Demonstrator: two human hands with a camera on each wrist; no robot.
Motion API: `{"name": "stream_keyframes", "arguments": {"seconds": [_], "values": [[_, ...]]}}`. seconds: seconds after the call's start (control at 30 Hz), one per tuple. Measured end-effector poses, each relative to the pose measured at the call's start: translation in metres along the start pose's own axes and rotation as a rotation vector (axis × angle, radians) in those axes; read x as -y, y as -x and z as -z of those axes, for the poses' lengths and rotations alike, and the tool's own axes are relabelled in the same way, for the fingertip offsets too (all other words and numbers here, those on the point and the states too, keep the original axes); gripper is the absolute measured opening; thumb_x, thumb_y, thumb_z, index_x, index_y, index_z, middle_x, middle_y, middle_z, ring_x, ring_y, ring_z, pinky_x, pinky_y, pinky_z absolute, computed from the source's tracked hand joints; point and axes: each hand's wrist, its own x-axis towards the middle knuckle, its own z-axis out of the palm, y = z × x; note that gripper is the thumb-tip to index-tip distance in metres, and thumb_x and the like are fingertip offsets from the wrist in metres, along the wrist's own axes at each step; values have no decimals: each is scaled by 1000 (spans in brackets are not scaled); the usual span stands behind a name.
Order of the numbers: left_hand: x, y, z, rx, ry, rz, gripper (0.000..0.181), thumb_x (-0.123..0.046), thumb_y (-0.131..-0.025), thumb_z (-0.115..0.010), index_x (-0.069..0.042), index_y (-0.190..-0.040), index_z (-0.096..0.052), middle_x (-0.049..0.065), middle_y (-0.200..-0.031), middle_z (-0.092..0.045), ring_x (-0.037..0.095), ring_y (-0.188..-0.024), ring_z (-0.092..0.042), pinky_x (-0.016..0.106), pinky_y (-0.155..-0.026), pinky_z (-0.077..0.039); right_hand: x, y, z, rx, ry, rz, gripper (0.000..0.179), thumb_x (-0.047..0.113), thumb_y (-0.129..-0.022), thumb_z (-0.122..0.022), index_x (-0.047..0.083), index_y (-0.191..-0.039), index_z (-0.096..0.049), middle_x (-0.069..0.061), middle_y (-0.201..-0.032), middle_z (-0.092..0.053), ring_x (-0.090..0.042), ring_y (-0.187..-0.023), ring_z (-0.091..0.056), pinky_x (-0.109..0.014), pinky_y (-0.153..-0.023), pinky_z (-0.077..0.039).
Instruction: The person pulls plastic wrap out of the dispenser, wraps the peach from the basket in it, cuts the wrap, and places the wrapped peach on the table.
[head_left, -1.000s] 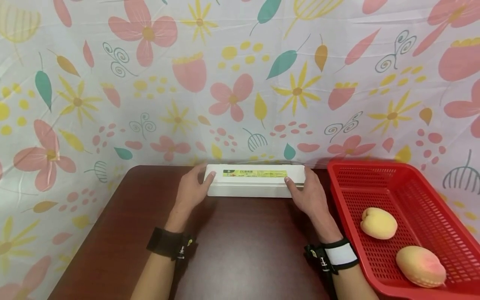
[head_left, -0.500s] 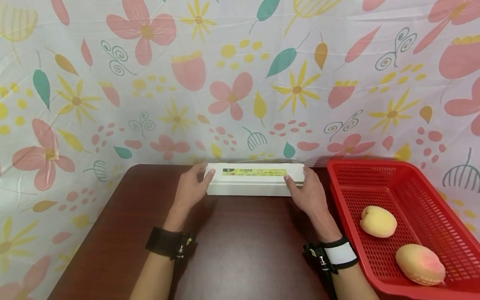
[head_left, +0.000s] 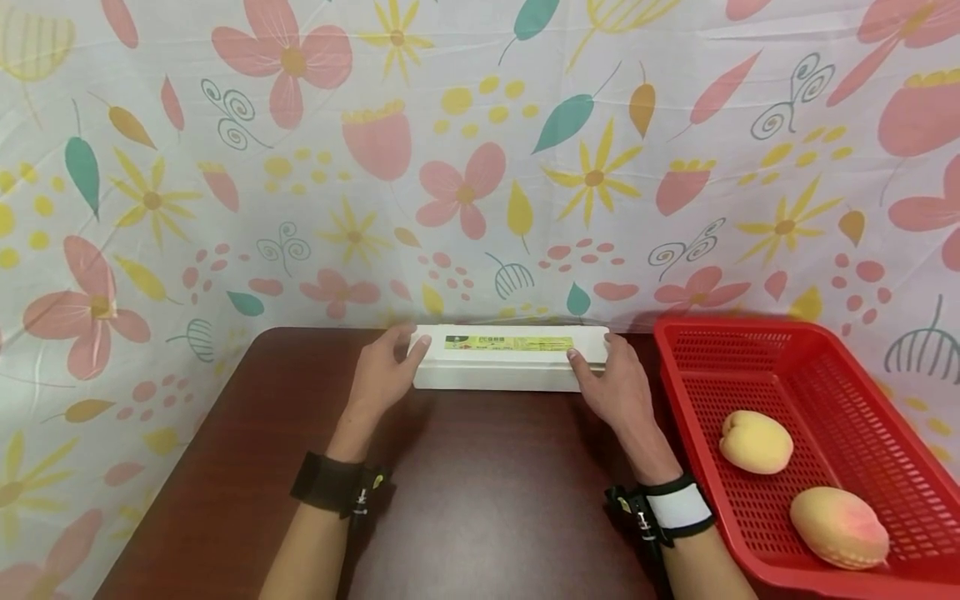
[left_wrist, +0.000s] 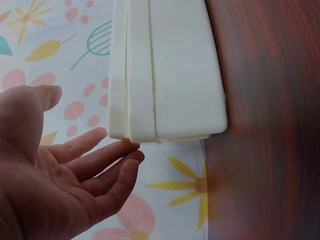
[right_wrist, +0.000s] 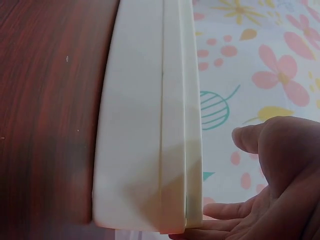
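Note:
A long white cling film box (head_left: 495, 377) with a yellow-green label on its lid lies at the far edge of the table. At its left end is my left hand (head_left: 381, 371), fingers loosely extended along the end face and thumb over the top corner. In the left wrist view, the fingertips (left_wrist: 131, 150) meet the box's end while the thumb stands off from it. My right hand (head_left: 618, 383) is at the opposite end, its straight fingers (right_wrist: 215, 225) reaching under the end in the right wrist view, thumb held away.
A red plastic basket (head_left: 675, 400) stands at the table's right side, holding a yellow peach (head_left: 757, 442) and a pink-tinged mango-like fruit (head_left: 838, 527). A floral cloth (head_left: 465, 125) hangs right behind the brown table (head_left: 480, 483). Both wrists wear straps with cameras.

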Motion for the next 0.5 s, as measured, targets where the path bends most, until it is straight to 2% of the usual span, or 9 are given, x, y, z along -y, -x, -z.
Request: {"name": "stream_keyframes", "arguments": {"seconds": [0.5], "values": [[-4,0,-1,12,-41,-4,57,-52,-104,-62,-10,-142,-64,16,-138,-69,33,-129,-64,53,-106,-50,10,8,5,53,71,-42,77,42,-103,-65,-10,-153,-38,-35,-148,-48,-48,-132,-52,-65,-107,-46]]}}
